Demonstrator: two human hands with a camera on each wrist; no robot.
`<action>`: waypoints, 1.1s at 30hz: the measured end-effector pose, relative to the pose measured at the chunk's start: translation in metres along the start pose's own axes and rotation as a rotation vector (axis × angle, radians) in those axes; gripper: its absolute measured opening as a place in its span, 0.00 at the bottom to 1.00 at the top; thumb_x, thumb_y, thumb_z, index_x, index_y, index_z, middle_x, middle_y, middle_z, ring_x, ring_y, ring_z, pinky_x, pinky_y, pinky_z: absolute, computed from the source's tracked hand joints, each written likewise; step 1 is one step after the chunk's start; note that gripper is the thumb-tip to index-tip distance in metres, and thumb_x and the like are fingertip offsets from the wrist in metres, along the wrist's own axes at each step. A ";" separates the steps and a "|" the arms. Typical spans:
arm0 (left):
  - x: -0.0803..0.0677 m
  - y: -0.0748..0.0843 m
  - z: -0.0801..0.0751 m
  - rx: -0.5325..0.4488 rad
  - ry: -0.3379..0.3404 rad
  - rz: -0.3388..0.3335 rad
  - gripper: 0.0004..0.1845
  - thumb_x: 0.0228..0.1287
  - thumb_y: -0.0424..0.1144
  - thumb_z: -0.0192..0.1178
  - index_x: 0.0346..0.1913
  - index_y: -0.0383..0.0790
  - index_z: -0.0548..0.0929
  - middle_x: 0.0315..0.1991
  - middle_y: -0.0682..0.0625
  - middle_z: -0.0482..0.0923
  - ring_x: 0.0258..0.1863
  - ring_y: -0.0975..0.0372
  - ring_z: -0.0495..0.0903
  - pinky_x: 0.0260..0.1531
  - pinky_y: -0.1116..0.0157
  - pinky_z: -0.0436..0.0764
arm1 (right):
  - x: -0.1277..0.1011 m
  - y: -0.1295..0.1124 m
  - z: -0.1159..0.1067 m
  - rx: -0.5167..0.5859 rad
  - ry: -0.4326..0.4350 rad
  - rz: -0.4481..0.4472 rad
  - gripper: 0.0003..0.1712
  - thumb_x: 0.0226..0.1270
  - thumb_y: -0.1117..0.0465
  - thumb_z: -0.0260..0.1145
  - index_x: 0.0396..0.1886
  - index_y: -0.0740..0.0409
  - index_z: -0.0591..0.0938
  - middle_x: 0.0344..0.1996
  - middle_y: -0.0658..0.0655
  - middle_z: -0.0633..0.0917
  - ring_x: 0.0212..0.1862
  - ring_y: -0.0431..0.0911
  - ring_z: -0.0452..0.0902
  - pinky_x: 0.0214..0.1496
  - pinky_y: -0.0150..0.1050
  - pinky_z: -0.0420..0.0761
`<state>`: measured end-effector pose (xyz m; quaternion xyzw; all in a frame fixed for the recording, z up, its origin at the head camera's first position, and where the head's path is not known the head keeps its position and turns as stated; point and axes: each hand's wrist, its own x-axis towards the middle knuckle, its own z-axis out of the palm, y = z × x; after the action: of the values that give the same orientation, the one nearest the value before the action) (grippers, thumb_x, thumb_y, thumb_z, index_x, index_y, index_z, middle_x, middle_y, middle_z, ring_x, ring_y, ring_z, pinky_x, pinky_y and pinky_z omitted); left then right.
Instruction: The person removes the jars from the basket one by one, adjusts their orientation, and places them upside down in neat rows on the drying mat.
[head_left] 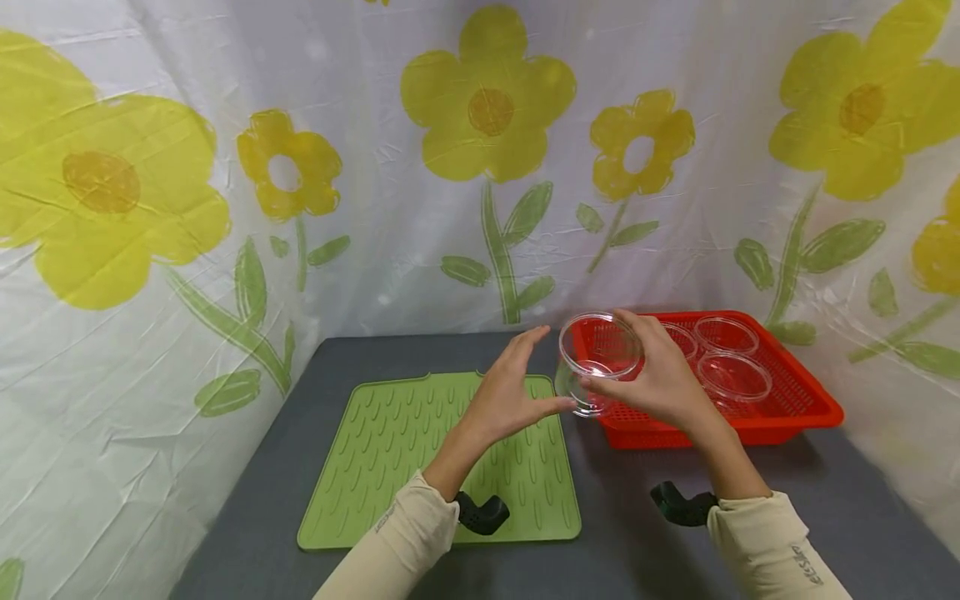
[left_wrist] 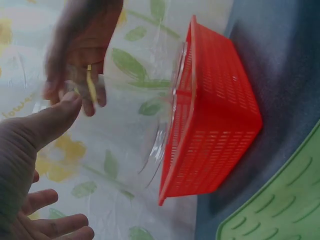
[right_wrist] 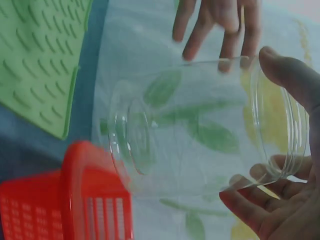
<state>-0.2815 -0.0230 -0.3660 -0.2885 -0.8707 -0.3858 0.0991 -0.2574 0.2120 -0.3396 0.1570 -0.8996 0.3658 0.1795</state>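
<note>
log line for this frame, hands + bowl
right hand: holds clear bowl tilted above red basket edge | left hand: open, thumb at bowl | green mat: bare

Left sleeve (head_left: pixel 405 521): small dark print near the cuff, too small to read.
Right sleeve (head_left: pixel 776 546): a short line of dark letters running along the forearm, blurred, not legible.
Elsewhere: no readable text.
</note>
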 end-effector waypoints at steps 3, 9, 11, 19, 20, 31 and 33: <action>0.003 -0.003 0.003 -0.043 -0.005 -0.027 0.58 0.50 0.52 0.80 0.81 0.49 0.57 0.78 0.50 0.62 0.74 0.52 0.68 0.68 0.48 0.75 | 0.004 -0.007 0.009 0.025 -0.036 -0.015 0.58 0.50 0.46 0.83 0.77 0.59 0.65 0.67 0.63 0.73 0.63 0.59 0.73 0.58 0.63 0.81; 0.003 -0.009 0.005 -0.133 0.039 -0.043 0.62 0.47 0.51 0.82 0.81 0.49 0.53 0.77 0.47 0.65 0.75 0.54 0.68 0.69 0.49 0.74 | 0.011 -0.016 0.025 0.076 -0.053 -0.028 0.58 0.49 0.47 0.84 0.77 0.57 0.65 0.66 0.60 0.75 0.60 0.55 0.74 0.59 0.58 0.81; 0.003 -0.011 0.005 -0.161 0.063 -0.029 0.61 0.47 0.50 0.82 0.81 0.49 0.54 0.75 0.46 0.67 0.75 0.55 0.68 0.69 0.51 0.74 | 0.011 -0.017 0.028 0.083 -0.052 -0.025 0.59 0.48 0.47 0.84 0.77 0.56 0.65 0.67 0.59 0.74 0.60 0.54 0.74 0.59 0.58 0.81; -0.003 -0.020 0.005 -0.243 0.128 -0.007 0.55 0.49 0.46 0.81 0.78 0.49 0.60 0.72 0.48 0.71 0.72 0.55 0.71 0.63 0.51 0.80 | 0.009 -0.016 0.037 0.108 -0.082 -0.014 0.65 0.50 0.46 0.83 0.82 0.56 0.56 0.76 0.62 0.65 0.71 0.59 0.68 0.67 0.62 0.76; -0.004 -0.022 0.005 -0.248 0.139 -0.012 0.55 0.49 0.47 0.81 0.78 0.50 0.60 0.71 0.48 0.71 0.71 0.55 0.72 0.63 0.50 0.80 | 0.008 -0.016 0.038 0.118 -0.092 -0.013 0.66 0.50 0.46 0.83 0.82 0.55 0.54 0.78 0.62 0.63 0.73 0.60 0.66 0.69 0.63 0.74; -0.018 -0.036 0.004 -0.506 0.267 -0.114 0.55 0.55 0.50 0.78 0.80 0.48 0.55 0.73 0.47 0.68 0.65 0.50 0.77 0.61 0.41 0.79 | 0.001 0.003 0.055 0.100 -0.199 -0.041 0.74 0.48 0.45 0.84 0.85 0.47 0.45 0.78 0.62 0.62 0.78 0.61 0.58 0.73 0.69 0.65; -0.018 -0.034 0.005 -0.545 0.245 -0.113 0.55 0.55 0.52 0.77 0.80 0.49 0.54 0.74 0.46 0.67 0.65 0.50 0.77 0.61 0.43 0.80 | 0.001 0.006 0.059 0.123 -0.174 -0.062 0.73 0.48 0.47 0.85 0.84 0.46 0.46 0.78 0.61 0.62 0.78 0.61 0.59 0.73 0.69 0.66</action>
<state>-0.2860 -0.0454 -0.3971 -0.2069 -0.7314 -0.6420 0.1005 -0.2726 0.1736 -0.3824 0.2264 -0.8824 0.3996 0.1021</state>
